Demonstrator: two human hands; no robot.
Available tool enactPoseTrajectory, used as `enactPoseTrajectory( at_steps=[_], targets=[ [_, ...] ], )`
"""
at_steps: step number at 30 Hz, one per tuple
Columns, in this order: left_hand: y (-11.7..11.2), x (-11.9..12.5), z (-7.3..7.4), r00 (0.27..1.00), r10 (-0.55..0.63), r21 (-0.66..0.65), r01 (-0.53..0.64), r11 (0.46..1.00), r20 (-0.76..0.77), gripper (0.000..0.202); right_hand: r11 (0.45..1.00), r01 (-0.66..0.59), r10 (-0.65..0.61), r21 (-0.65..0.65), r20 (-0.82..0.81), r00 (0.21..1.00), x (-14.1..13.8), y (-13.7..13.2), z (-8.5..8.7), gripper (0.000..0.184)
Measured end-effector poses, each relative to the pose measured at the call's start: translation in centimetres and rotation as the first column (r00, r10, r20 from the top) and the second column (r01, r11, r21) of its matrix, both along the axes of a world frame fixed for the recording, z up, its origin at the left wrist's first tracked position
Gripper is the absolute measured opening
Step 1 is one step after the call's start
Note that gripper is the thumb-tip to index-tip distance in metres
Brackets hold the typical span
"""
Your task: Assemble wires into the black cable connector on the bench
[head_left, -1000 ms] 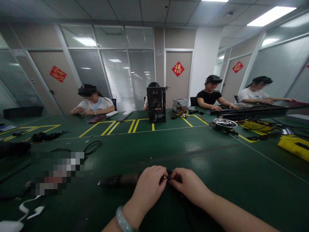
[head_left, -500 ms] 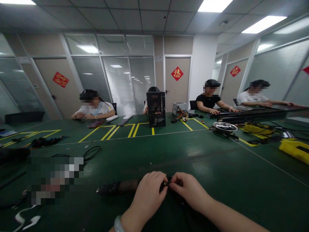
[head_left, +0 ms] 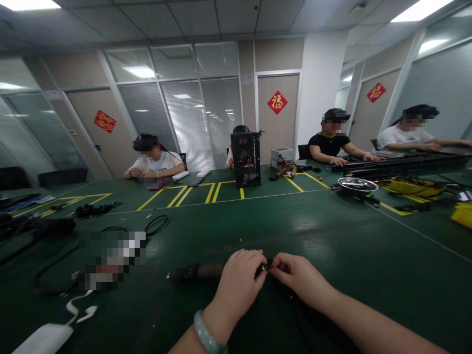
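My left hand (head_left: 239, 290) and right hand (head_left: 299, 278) clamp together on a small connector (head_left: 264, 268), its black cable (head_left: 195, 272) lying across the green workbench (head_left: 368, 295).

Seen from my remote station: a black and rust-brown sleeved cable (head_left: 195, 272) across a dark green worktop (head_left: 354, 236), yellow tape lines (head_left: 217, 192) near its far edge, a pale green bangle (head_left: 206, 330), and a red diamond door sign (head_left: 277, 102) lettered in gold.
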State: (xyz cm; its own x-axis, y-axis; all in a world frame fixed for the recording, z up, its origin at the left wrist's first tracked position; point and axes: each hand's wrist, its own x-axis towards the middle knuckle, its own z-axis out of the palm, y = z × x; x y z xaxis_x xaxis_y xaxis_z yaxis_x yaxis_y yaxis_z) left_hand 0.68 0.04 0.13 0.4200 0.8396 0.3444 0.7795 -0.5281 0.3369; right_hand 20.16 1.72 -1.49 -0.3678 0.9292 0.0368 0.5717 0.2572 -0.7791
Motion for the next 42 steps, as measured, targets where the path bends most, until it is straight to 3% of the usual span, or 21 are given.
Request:
enactPoseTrajectory(
  at_steps=[6, 21, 30, 42],
  targets=[
    [0.03, 0.05, -0.03, 0.999, 0.023, -0.020, -0.024, 1.000, -0.028, 0.008, 1.000, 0.008, -0.008, 0.018, 0.029, 1.000, -0.08, -0.04, -0.05, 0.012],
    [-0.20, -0.13, 0.10, 0.998, 0.022, -0.047, -0.020, 0.999, 0.054, 0.016, 1.000, 0.006, -0.006, 0.025, 0.019, 1.000, -0.04, -0.08, 0.00, 0.011],
    [-0.19, -0.14, 0.06, 1.000, -0.017, -0.036, 0.018, 0.999, 0.023, 0.019, 0.999, 0.014, -0.014, 0.030, 0.005, 1.000, -0.14, 0.07, -0.44, 0.011],
    [0.26, -0.26, -0.26, 1.000, -0.019, -0.029, 0.019, 0.999, 0.016, 0.012, 0.998, 0.049, -0.050, 0.032, 0.018, 0.999, -0.31, 0.04, -0.27, 0.011]
  ],
)
